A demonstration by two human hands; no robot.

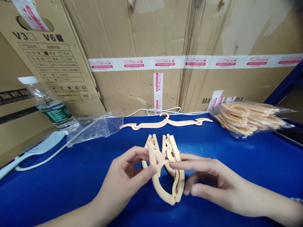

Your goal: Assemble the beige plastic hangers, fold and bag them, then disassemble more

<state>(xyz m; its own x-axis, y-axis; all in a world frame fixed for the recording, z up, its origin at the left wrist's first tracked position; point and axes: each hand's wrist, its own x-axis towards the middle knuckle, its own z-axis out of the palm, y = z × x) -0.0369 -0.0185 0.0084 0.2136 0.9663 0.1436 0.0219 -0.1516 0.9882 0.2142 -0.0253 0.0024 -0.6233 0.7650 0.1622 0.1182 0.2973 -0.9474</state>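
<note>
Behind the grip of the left hand (pixel 127 176), 1 hanger (pixel 165 122) is laid on the table (pixel 71 179); bagged hangers (pixel 247 116) are set right, 1 brush (pixel 48 143) left.

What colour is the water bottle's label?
The label is green, best seen in the head view.

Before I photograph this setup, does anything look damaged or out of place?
The large cardboard behind the blue table is creased, with a pale scraped patch left of the vertical tape, so it looks damaged.

Light: even, moderate. Glare: plastic bag (pixel 248 118) is glinting. Shadows: soft, are darkening blue tabletop (pixel 71 176). Edges: are stretching.
</note>
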